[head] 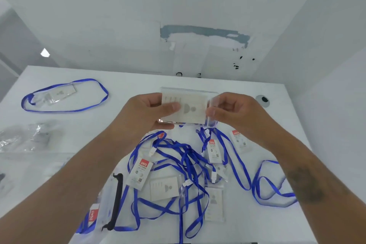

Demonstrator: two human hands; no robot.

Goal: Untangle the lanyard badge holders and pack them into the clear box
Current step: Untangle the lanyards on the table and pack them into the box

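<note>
Fingers of the left hand [150, 112] and right hand [233, 111] pinch opposite ends of one badge holder [188, 109], held just above the clear box [210, 125] (partly hidden), with the tangled blue lanyards [184, 164] below them.

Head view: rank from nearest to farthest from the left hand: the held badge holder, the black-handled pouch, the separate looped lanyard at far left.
1. Held badge holder, gripped in the left hand.
2. Separate looped lanyard, table's far left.
3. Black-handled pouch, near edge, by the left forearm.
</note>
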